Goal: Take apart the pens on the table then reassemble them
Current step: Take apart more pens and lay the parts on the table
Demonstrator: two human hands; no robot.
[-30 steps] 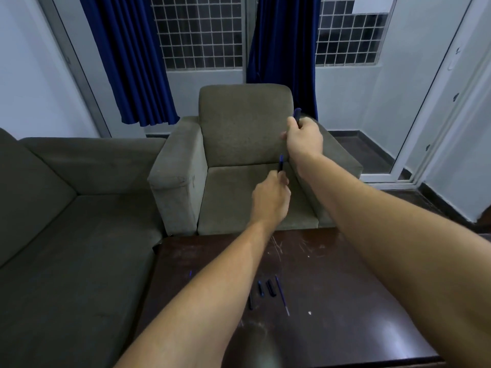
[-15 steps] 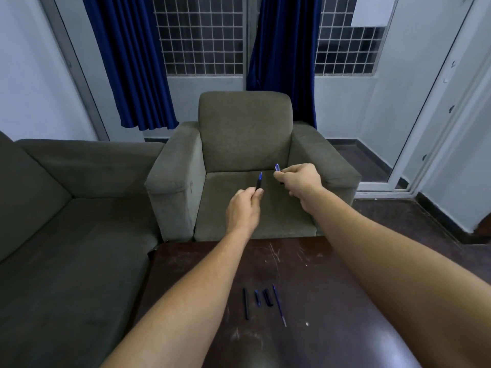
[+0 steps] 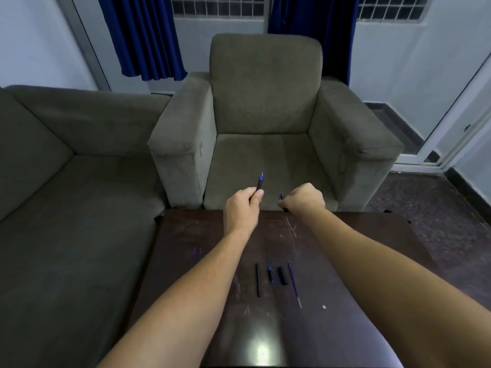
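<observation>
My left hand [image 3: 242,208] grips a dark pen body [image 3: 259,183], its blue tip pointing up and away. My right hand [image 3: 304,199] is closed on a small dark pen cap [image 3: 281,197], a short gap to the right of the pen. Both hands hover over the far edge of the dark wooden table [image 3: 345,261]. Between my forearms on the table lie a black barrel [image 3: 258,283], a short blue-tipped piece [image 3: 270,274], a black cap [image 3: 282,275] and a thin blue refill [image 3: 294,285], side by side.
A grey-green armchair [image 3: 265,102] stands right behind the table. A matching sofa [image 3: 66,181] runs along the left. Blue curtains [image 3: 143,35] hang at the barred windows, and a glass door [image 3: 457,115] is at the right.
Both hands have come down from in front of the armchair's back to just above the table's far edge. The view has tilted downwards. The right hand has pulled away from the pen.
</observation>
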